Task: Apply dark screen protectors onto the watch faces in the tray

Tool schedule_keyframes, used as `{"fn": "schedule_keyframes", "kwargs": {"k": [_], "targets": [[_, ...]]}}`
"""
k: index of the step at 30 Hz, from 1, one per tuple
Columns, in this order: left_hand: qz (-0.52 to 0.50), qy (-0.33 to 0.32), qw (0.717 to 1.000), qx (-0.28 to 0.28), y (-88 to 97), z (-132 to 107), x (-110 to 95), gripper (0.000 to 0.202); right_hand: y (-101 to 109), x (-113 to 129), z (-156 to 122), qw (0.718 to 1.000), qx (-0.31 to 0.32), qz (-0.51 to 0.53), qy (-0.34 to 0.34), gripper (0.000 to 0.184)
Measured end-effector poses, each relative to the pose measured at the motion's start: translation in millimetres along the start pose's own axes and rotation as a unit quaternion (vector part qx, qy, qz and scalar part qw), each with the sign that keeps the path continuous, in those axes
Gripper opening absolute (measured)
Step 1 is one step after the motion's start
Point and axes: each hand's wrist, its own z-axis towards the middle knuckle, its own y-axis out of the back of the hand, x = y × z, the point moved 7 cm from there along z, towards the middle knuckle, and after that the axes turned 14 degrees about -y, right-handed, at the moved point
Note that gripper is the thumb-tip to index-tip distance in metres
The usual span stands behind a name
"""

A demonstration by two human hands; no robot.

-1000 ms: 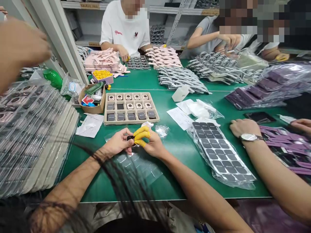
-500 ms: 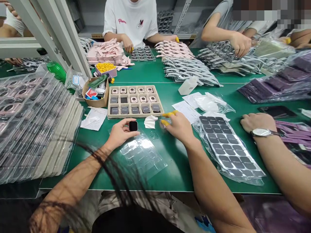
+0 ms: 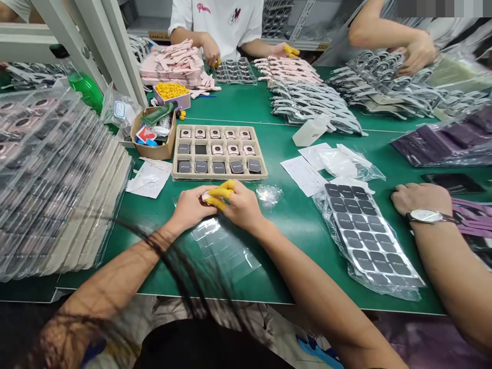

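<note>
My left hand and my right hand meet over the green table, just in front of a beige tray of small square watch bodies. Both hands are closed. The right hand's yellow-capped fingers press a white cloth against what the left hand holds; that thing is hidden under the cloth and fingers. A clear plastic blister sheet lies under and in front of my hands.
A tall stack of bagged trays fills the left. A cardboard cup of odds stands left of the tray. A bagged sheet of dark squares lies at right, beside a co-worker's watch-wearing hand. Other people work across the table.
My right hand, which had reached right past the cloth, has come back with the cloth to my left hand. The small black watch body that showed in my left fingers is now covered.
</note>
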Motion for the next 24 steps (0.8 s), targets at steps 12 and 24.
{"fn": "schedule_keyframes", "kwargs": {"k": [12, 24], "targets": [[-0.028, 0.036, 0.999, -0.015, -1.5, -2.2, 7.3, 0.065, 0.8, -8.3, 1.6, 0.999, -0.033, 0.029, -0.029, 0.009], [-0.024, 0.034, 0.999, -0.015, -1.1, -1.3, 6.4, 0.063, 5.6, -0.2, -6.9, 0.995, -0.083, 0.026, -0.044, 0.015]]}}
